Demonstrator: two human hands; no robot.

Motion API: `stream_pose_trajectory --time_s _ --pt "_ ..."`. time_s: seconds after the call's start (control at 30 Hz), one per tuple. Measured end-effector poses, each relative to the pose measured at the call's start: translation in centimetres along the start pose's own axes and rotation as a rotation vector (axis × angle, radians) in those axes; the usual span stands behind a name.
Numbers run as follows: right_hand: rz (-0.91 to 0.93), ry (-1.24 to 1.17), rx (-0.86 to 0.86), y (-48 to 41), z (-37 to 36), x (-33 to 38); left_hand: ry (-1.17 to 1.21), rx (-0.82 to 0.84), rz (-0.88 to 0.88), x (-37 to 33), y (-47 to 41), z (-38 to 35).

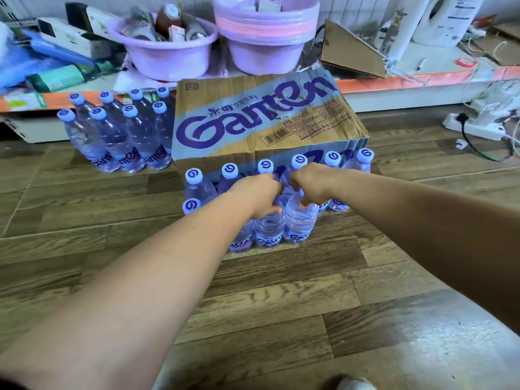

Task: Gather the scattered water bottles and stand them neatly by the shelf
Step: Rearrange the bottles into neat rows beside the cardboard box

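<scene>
Clear water bottles with pale caps and purple labels stand upright on the wood floor. One row [230,171] lines the front of a Ganten cardboard box [253,122]. In front of that row my left hand [259,195] grips the top of a bottle [268,229], and my right hand [308,182] grips the top of the bottle [299,220] beside it. Both held bottles stand upright, their bases at floor level and touching each other. Another cluster of several bottles [121,133] stands left of the box against the low shelf [422,80].
The shelf holds two purple basins [168,54], boxes, a cardboard piece [351,52] and a white appliance [439,21]. A power strip with cables [472,126] lies on the floor at right. My shoe tip [356,382] shows at the bottom edge.
</scene>
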State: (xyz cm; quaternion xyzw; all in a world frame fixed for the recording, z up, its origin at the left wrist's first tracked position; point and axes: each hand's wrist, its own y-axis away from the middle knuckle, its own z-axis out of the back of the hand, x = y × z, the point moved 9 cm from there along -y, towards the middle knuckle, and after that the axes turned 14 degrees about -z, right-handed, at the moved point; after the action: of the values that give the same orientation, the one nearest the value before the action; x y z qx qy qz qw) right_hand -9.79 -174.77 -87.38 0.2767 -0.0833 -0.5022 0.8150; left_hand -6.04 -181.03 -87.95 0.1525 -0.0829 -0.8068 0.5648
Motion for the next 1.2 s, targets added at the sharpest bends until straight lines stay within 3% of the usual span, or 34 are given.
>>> stream_pose_trajectory --time_s 0.13,0.3,0.5,0.87,1.2 --pt "-0.003 0.114 -0.112 0.4 1.3 0.4 0.013 -0.05 0.022 0.4 0.9 0.7" --pt "0.053 -0.165 -0.433 1.3 8.1 2.5 -0.002 -0.285 0.085 2.9 3.9 4.0" --pt "0.111 -0.172 -0.381 -1.2 10.2 9.5 -0.032 -0.242 0.185 10.6 8.2 4.2" --pt "0.25 -0.137 -0.492 -6.6 15.3 23.6 -0.021 -0.251 0.448 25.8 16.5 5.1" --pt "0.217 -0.103 -0.387 -14.7 15.9 28.8 -0.007 -0.214 0.48 35.6 13.7 4.0"
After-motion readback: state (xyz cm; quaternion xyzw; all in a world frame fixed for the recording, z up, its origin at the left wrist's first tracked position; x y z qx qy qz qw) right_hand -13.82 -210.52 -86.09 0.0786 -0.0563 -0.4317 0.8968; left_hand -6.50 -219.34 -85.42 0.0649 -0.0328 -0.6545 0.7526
